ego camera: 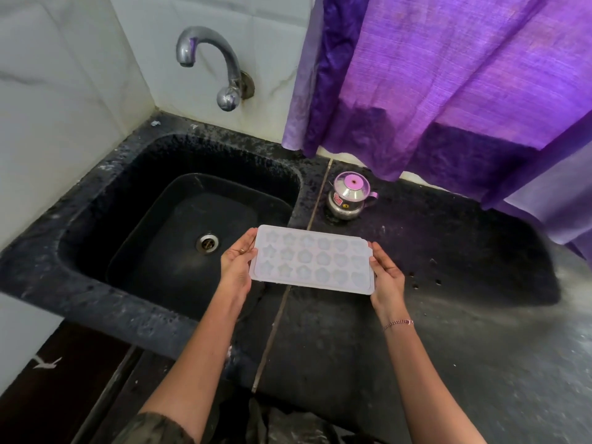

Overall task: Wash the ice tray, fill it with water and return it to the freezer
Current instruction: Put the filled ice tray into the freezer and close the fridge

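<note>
Dark speckled stone forms the kitchen counter (448, 315), which runs along a white tiled wall (64, 91) and has a deep black sink (128, 200) sunk into its left part. A round metal drain (207, 242) sits in the sink's floor, and a curved chrome tap (217, 62) comes out of the wall above the sink's back edge. A purple curtain (448, 75) hangs over the counter's back edge on the right. Below its hem, near that back edge and just right of a thin seam (275, 325) in the stone, stands a small steel pot (350, 195) with a pink lid. The ice tray (312, 259), pale and rectangular, is held in the air with its cells facing up, over the strip of counter at the sink's right rim, with its left end reaching over the basin. Its cells are shaped like stars and flowers, in three rows; whether they hold water cannot be told. The left hand (237, 264) grips the tray's left short end, thumb along the edge and fingers tucked beneath, with a ring (242, 250) on one finger. The right hand (386, 277) grips the right short end in the same way, and a thin bracelet (398, 323) circles its wrist. Both forearms reach in from the counter's front edge.
</note>
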Available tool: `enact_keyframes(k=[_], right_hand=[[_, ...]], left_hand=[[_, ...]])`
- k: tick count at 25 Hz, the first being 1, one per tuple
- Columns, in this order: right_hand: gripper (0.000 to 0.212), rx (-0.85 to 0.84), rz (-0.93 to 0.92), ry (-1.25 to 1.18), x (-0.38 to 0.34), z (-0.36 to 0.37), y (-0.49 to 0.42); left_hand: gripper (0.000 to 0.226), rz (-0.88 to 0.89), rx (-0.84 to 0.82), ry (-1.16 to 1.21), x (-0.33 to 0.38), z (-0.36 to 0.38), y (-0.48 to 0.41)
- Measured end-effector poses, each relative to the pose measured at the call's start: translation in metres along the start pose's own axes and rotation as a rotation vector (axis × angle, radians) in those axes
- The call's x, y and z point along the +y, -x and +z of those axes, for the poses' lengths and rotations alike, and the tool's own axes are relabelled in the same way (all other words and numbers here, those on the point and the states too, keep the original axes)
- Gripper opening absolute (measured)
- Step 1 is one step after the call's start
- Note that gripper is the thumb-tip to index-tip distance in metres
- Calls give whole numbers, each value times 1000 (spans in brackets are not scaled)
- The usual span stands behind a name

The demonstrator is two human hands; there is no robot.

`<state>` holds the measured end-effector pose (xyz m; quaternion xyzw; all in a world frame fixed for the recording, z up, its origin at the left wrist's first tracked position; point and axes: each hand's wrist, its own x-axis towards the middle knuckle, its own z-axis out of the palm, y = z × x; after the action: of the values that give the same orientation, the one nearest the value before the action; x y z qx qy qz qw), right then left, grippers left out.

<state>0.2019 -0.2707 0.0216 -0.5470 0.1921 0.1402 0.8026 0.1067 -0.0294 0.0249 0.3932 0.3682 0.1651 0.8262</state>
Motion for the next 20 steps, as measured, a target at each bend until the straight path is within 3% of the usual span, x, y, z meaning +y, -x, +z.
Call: enact_keyframes(k=[20], right_hand=[[26, -720, 353, 355, 94, 91, 101]], left_hand=[[36, 364, 647, 501, -31, -175, 212]])
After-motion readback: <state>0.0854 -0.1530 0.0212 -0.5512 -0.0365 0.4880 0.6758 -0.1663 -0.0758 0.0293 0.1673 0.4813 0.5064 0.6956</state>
